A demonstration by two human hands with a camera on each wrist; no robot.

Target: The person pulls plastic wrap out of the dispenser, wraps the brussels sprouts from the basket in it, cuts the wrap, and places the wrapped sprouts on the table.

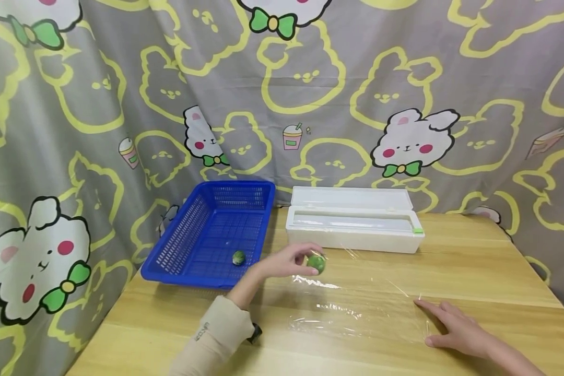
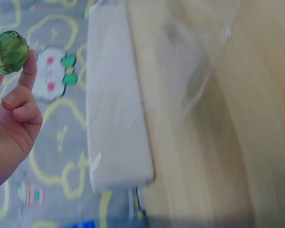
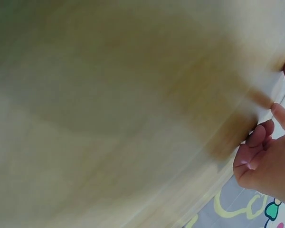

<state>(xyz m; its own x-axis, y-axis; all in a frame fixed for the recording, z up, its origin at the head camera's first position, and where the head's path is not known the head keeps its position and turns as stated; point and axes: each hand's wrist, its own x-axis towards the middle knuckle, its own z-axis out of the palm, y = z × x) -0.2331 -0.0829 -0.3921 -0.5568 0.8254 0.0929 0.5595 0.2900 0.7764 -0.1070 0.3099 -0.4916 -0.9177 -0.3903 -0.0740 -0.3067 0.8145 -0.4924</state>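
Note:
In the head view my left hand (image 1: 288, 262) pinches a Brussels sprout (image 1: 316, 264) between thumb and fingertips, above a clear sheet of cling film (image 1: 343, 313) spread over the table. The left wrist view shows the same round, leafy green sprout (image 2: 12, 52) held at the fingertips. My right hand (image 1: 458, 330) is low at the right edge of the film, its index finger and thumb stretched out with the fingertips right at that edge. In the right wrist view the fingers of my right hand (image 3: 270, 159) are close to the wooden surface.
A blue plastic basket (image 1: 195, 279) stands at the back left with another Brussels sprout (image 1: 238, 257) inside. Behind the film sits a long white cling film box (image 1: 352, 240), lid raised, with a green tab (image 1: 418, 230). A patterned curtain (image 1: 310, 104) hangs behind the wooden table (image 1: 489, 261).

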